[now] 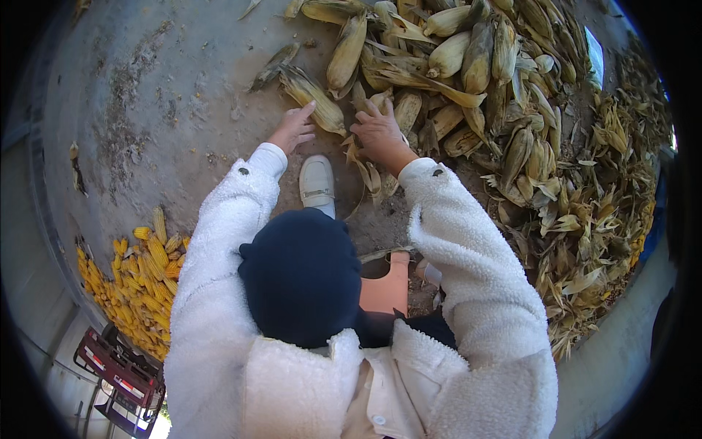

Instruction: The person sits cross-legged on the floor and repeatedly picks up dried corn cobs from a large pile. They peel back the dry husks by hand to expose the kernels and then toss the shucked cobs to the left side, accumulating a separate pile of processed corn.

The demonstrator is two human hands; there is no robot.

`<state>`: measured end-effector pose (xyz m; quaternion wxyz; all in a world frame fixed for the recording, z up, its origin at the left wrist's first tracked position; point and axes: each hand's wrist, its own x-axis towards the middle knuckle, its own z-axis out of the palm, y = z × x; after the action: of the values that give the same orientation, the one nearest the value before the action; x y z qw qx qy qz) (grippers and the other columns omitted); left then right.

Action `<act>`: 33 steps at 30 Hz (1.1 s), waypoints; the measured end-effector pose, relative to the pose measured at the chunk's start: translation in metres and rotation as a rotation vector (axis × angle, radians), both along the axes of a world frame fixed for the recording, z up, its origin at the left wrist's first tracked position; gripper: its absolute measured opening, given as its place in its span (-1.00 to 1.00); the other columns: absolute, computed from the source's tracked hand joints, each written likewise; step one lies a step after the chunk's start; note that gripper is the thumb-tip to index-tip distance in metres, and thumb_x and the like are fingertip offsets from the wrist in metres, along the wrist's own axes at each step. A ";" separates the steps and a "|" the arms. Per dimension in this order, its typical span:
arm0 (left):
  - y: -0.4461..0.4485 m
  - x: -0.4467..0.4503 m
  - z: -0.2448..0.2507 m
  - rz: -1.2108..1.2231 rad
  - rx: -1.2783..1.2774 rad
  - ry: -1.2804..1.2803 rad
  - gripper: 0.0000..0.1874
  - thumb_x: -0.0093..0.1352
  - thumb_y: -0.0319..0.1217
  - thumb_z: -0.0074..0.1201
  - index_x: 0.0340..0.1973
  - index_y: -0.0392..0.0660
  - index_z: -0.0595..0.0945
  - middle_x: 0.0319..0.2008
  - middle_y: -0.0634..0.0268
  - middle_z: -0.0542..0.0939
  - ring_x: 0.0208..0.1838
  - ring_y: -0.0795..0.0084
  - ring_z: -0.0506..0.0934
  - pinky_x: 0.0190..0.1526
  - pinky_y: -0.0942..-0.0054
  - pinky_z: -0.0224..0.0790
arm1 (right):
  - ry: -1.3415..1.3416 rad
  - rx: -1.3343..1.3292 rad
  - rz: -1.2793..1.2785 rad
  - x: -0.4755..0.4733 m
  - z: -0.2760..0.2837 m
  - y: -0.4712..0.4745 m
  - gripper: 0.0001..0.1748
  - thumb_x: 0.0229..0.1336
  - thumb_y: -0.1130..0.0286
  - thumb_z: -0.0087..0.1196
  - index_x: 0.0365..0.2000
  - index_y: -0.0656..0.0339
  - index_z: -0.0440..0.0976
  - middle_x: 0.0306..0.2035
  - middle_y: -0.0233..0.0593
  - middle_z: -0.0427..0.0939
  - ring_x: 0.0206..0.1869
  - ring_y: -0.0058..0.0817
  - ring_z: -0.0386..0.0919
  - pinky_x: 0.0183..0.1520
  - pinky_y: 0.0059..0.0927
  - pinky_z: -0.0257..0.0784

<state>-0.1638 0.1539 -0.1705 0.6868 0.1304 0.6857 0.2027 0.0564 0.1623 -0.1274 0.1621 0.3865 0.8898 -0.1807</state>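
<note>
My left hand [296,127] is beside an ear of corn in its dry husk [313,102]. Its fingers are apart, and the index fingertip overlaps the husk's edge; whether it touches cannot be told. To the right, my right hand [379,133] reaches over the near edge of a pile of unhusked corn ears [448,57]. Its fingers are spread near a husked-over ear [407,112], with nothing plainly gripped. Loose, torn husk leaves [368,174] hang below that hand.
Yellow bare corn cobs [140,280] are heaped at lower left, near a dark red vehicle [118,367]. Stripped husks [576,230] lie heaped at right. A white shoe [317,178] and an orange plastic stool [386,288] are below my hands, on the concrete floor [181,115].
</note>
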 end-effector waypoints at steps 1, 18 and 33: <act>0.009 -0.003 -0.008 -0.005 0.003 -0.038 -0.24 0.26 0.07 0.08 0.17 -0.21 0.29 0.13 0.01 0.38 0.11 0.08 0.43 0.12 0.13 0.26 | -0.033 -0.022 0.051 0.006 -0.003 -0.004 -0.58 -0.16 0.12 0.24 -0.20 -0.05 0.51 -0.07 -0.36 0.36 0.32 -0.22 0.04 0.28 0.26 -0.15; -0.004 0.020 0.073 -0.144 0.236 -0.148 -0.40 0.28 -0.14 0.12 0.14 -0.12 0.31 -0.01 0.25 0.47 -0.01 0.35 0.50 0.00 0.25 0.40 | 0.122 -0.120 0.061 0.141 -0.002 -0.114 -0.78 -0.05 0.38 -0.03 -0.35 0.05 0.55 -0.15 -0.44 0.44 0.14 -0.40 0.26 0.14 -0.36 0.20; -0.020 0.181 0.328 -0.925 0.832 0.043 -0.21 0.15 -0.25 0.32 0.17 -0.28 0.25 0.01 0.10 0.49 0.04 0.37 0.45 0.11 0.44 0.26 | 1.348 -0.021 -1.138 0.193 0.239 -0.092 -0.22 0.16 -0.13 -0.02 0.13 0.36 0.25 0.03 -0.02 0.43 0.05 -0.35 0.43 0.06 -0.41 0.32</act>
<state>0.0173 0.1339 0.1570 0.5812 0.6747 0.4355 0.1316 0.2492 0.0700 0.1116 -0.5082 0.5807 0.4671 -0.4316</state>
